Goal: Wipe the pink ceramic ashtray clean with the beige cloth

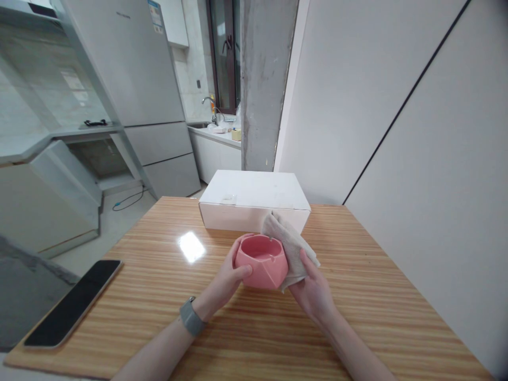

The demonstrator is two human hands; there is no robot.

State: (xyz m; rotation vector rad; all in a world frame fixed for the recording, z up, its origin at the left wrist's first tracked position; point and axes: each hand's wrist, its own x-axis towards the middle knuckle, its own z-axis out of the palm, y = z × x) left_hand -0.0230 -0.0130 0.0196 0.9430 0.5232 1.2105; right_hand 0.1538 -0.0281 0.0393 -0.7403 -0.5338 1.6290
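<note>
A pink faceted ashtray (264,272) with notches in its rim is held above the wooden table (159,296). My left hand (232,267) is closed around its left side, thumb on the front and fingers mostly hidden behind. In my right hand (313,288) is a light grey cloth (291,248), pinched between the thumb and the fingers underneath. The cloth lies against the ashtray's right side, and its upper corner sticks up in front of the white box. On my left wrist sits a grey watch band (192,316).
Behind the ashtray a closed white box (254,190) rests on the table. A black tablet-like slab (73,304) lies near the left edge. To the right stands a white wall (416,174). Further back are a fridge (127,69), a sink with a faucet (214,108) and a grey pillar (264,84).
</note>
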